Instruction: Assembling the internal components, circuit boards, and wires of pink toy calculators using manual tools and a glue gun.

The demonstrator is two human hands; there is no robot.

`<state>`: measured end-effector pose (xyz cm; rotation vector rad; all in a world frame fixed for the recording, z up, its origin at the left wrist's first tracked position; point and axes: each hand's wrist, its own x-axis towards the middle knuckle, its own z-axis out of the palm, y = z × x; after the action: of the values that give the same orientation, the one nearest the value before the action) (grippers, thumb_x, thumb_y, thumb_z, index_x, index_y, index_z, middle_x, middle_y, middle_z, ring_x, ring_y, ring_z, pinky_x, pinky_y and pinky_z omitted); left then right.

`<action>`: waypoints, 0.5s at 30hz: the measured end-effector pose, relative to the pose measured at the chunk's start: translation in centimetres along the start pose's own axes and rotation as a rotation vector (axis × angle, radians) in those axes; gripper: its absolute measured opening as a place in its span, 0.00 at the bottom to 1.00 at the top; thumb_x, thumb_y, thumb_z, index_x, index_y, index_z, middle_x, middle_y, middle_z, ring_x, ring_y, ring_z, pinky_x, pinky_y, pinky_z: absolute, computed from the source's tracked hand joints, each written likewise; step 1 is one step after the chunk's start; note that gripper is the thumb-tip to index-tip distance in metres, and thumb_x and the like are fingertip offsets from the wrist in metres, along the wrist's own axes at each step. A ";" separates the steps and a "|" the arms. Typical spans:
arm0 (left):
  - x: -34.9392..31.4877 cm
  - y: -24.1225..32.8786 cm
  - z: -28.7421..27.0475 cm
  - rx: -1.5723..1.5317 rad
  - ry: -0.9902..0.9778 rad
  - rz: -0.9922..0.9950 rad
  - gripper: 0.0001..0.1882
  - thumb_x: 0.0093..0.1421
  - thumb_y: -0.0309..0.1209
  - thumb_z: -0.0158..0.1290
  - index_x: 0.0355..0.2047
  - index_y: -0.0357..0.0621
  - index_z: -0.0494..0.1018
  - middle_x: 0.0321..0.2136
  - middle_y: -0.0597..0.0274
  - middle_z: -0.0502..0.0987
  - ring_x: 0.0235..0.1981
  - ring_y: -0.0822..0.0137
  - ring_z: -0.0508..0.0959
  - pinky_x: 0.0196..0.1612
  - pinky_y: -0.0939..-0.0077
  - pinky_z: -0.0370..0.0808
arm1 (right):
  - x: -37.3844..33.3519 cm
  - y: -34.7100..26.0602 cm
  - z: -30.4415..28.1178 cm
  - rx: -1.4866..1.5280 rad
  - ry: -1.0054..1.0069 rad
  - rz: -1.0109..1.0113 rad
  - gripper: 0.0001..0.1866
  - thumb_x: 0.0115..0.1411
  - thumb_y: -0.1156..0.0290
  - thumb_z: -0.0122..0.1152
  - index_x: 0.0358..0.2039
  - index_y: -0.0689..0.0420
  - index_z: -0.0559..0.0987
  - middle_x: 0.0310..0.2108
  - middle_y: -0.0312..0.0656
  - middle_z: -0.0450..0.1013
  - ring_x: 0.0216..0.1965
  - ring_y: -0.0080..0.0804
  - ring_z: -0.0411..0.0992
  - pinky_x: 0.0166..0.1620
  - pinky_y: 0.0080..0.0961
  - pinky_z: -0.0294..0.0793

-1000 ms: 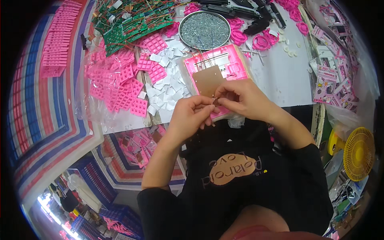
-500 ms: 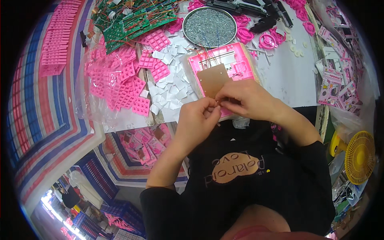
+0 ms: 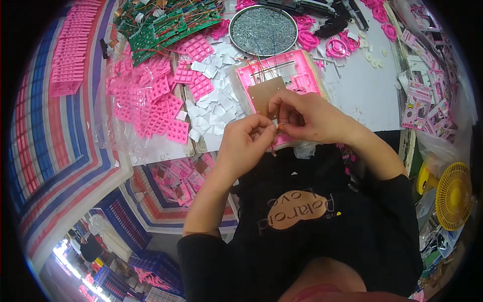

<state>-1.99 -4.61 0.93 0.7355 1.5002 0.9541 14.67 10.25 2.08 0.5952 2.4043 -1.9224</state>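
A pink plastic casing (image 3: 246,75) lies on a pale padded block at the table's near edge. Over its left and middle part rests a brown circuit board (image 3: 262,95), with thin wires running up from its far edge. My left hand (image 3: 246,143) and my right hand (image 3: 307,118) meet at the board's near edge, both pinched closed. A tiny orange bit and a thin wire-like strand show between the fingertips; what each hand grips is too small to make out. The fingers hide the near part of the casing.
Beyond the casing stands a round metal tray (image 3: 231,38) of small screws. Green circuit boards (image 3: 171,38), white paper squares (image 3: 214,108) and pink keypads (image 3: 146,100) lie to the left. Black plastic parts (image 3: 332,27) are at the back right. A yellow fan (image 3: 454,196) stands at the right.
My right hand has drawn slightly apart from the left, and its fingers have curled more. A thin strand now shows by the right fingertips. The casing has hardly moved.
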 end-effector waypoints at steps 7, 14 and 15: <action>0.2 -0.3 0.4 -0.077 -0.002 0.020 0.07 0.68 0.25 0.54 0.37 0.30 0.77 0.25 0.62 0.81 0.22 0.79 0.76 0.26 0.83 0.71 | -1.5 0.6 1.9 -0.255 0.300 -0.194 0.12 0.56 0.81 0.65 0.41 0.61 0.76 0.36 0.38 0.74 0.27 0.20 0.74 0.29 0.20 0.72; -0.4 -0.2 2.3 -0.422 0.035 0.002 0.06 0.68 0.25 0.55 0.39 0.31 0.76 0.25 0.63 0.80 0.20 0.79 0.74 0.24 0.86 0.70 | -3.5 1.2 4.8 0.061 0.559 -0.226 0.09 0.58 0.80 0.66 0.41 0.63 0.81 0.43 0.43 0.77 0.28 0.25 0.78 0.30 0.20 0.78; -0.5 -0.3 3.0 -0.430 0.066 0.031 0.06 0.68 0.24 0.55 0.38 0.32 0.76 0.25 0.63 0.80 0.19 0.80 0.74 0.23 0.86 0.70 | -3.5 1.4 5.1 0.065 0.599 -0.249 0.09 0.58 0.81 0.66 0.40 0.63 0.81 0.42 0.43 0.77 0.29 0.26 0.79 0.30 0.20 0.79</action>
<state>1.04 -4.70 0.88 0.4195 1.2800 1.2821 17.19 4.67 0.38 1.0510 2.8839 -2.1692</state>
